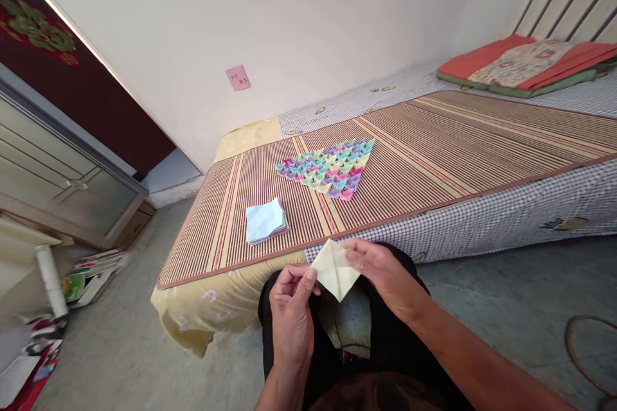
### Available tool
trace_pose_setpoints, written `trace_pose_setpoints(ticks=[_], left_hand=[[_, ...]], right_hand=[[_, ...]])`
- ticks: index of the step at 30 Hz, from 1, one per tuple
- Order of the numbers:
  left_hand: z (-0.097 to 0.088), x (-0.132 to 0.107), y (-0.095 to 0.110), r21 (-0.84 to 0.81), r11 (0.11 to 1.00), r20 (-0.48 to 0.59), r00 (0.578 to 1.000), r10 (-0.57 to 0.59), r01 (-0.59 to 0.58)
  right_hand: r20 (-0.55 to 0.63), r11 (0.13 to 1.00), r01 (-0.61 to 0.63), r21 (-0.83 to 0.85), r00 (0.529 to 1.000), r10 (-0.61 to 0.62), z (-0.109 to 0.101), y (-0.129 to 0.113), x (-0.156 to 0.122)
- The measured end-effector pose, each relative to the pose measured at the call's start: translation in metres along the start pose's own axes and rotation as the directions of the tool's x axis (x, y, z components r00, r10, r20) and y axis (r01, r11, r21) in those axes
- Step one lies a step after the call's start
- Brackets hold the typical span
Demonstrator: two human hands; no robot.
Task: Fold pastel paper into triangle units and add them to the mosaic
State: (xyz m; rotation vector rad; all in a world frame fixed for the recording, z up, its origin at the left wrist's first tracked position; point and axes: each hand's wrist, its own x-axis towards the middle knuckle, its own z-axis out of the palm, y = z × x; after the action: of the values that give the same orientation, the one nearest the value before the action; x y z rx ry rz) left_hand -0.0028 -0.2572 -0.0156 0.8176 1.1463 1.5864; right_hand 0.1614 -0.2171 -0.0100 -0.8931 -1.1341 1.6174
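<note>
Head view — our left hand [292, 308] and right hand [378, 266] pinch the folded paper [329, 275] at opposite sides — likely light, easily creased, best held by its edges

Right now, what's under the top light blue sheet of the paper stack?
Edges of more stacked sheets show along its right side, with the striped mat below. The light blue sheet covers their faces; the mat directly beneath is hidden too.

Soft, fairly even light, faint shadows, wide-angle distortion toward the edges
</note>
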Motion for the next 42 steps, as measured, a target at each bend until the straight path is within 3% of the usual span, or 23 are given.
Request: trace_pose_setpoints(ticks=[4, 11, 17, 23, 28, 34, 38, 42], left_hand=[[0.004, 0.001, -0.004, -0.087, 0.996, -0.051, 0.998, -0.033, 0.028], [0.002, 0.003, -0.009, -0.167, 0.983, -0.133, 0.986, -0.102, 0.079], [0.006, 0.001, -0.011, -0.225, 0.968, -0.119, 0.983, -0.14, 0.111], [0.002, 0.005, -0.008, -0.263, 0.953, -0.139, 0.971, -0.195, 0.154], [0.003, 0.002, -0.011, -0.143, 0.985, -0.149, 0.982, -0.116, 0.095], [0.011, -0.006, -0.019, 0.053, 0.998, -0.101, 0.994, 0.046, -0.041], [0.01, -0.007, -0.019, 0.142, 0.989, -0.067, 0.997, 0.038, -0.029], [0.01, -0.006, -0.017, 0.135, 0.99, -0.04, 0.999, -0.022, 0.027]], right_hand=[[0.056, 0.993, -0.063, 0.095, 0.997, 0.058, 0.014, 0.014, -0.003], [-0.111, 0.944, -0.062, 0.325, 0.989, 0.103, 0.027, 0.035, -0.004], [-0.032, 0.883, -0.208, 0.421, 0.969, 0.244, 0.036, 0.054, -0.007], [-0.017, 0.963, -0.079, 0.259, 0.996, 0.086, 0.027, 0.063, -0.005], [0.096, 0.959, -0.068, 0.275, 0.995, 0.043, 0.008, 0.051, 0.0], [-0.097, 0.932, -0.126, 0.339, 0.981, 0.168, 0.01, 0.035, 0.008], [-0.123, 0.91, -0.141, 0.389, 0.971, 0.203, 0.015, 0.03, 0.008], [-0.12, 0.934, -0.138, 0.33, 0.975, 0.187, 0.011, 0.027, 0.007]])
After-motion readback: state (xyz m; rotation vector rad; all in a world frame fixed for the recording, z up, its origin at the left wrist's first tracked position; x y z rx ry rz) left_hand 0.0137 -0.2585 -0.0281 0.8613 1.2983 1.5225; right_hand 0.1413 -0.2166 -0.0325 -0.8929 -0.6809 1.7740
